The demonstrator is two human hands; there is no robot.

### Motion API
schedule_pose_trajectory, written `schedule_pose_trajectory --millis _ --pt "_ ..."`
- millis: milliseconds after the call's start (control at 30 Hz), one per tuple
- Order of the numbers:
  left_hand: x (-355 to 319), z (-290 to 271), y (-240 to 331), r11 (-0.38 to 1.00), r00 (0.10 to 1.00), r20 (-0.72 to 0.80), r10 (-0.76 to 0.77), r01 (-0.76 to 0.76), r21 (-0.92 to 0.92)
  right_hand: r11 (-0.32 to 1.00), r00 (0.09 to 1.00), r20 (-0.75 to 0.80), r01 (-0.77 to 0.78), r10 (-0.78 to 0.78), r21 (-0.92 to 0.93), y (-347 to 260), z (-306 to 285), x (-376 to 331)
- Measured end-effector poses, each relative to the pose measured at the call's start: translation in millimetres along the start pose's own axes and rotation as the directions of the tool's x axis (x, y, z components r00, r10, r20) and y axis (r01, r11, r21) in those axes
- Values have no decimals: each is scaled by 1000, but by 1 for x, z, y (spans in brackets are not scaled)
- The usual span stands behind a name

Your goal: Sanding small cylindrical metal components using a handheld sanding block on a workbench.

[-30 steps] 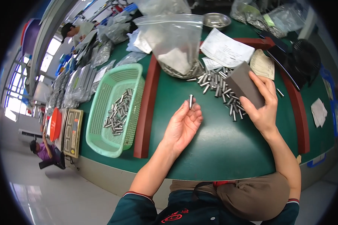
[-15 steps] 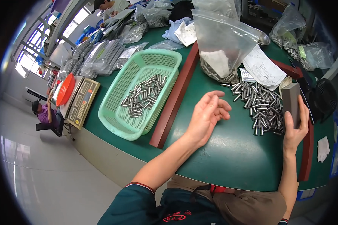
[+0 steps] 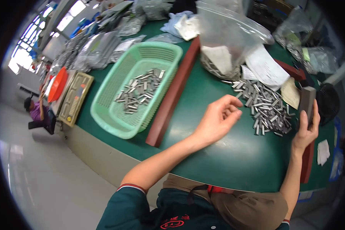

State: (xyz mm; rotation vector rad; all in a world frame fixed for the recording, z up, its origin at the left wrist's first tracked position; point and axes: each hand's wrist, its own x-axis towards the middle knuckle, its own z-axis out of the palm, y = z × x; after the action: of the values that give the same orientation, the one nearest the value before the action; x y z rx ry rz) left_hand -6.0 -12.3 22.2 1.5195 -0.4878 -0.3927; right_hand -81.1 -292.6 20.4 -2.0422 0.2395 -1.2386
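My right hand (image 3: 306,132) grips a dark grey rectangular block (image 3: 306,101), held upright at the right of the green table (image 3: 203,161). The thumb lies along one face and the fingers wrap the far side. Left of the block lies a loose heap of small silvery metal pins (image 3: 266,109). Over the bare tabletop, just left of that heap, hovers my left hand (image 3: 219,119), its fingers loosely curled with a gap to the thumb and nothing visible in them. More pins (image 3: 140,92) lie inside a light green perforated plastic basket (image 3: 113,131).
A dark red bar (image 3: 172,97) runs between basket and heap; another dark red bar (image 3: 308,163) lies at the right. Behind the heap stand a clear bag (image 3: 234,42) and a paper sheet (image 3: 270,71). A scale (image 3: 76,101) sits at far left; a person (image 3: 42,111) sits beyond.
My left hand has moved right toward the pin heap, turning so its back shows more. The right hand still holds the block, slightly farther right. The whole view has shifted a little.
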Motion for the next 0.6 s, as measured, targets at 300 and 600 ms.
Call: schedule_pose_trajectory --millis 300,600 --pt "16 12 9 887 994 90 62 -97 451 1000 1000 9 -21 21 -10 -1 13 1" --pt "32 54 -43 664 890 126 437 -414 623 995 994 107 14 -3 -99 3 -1 -1"
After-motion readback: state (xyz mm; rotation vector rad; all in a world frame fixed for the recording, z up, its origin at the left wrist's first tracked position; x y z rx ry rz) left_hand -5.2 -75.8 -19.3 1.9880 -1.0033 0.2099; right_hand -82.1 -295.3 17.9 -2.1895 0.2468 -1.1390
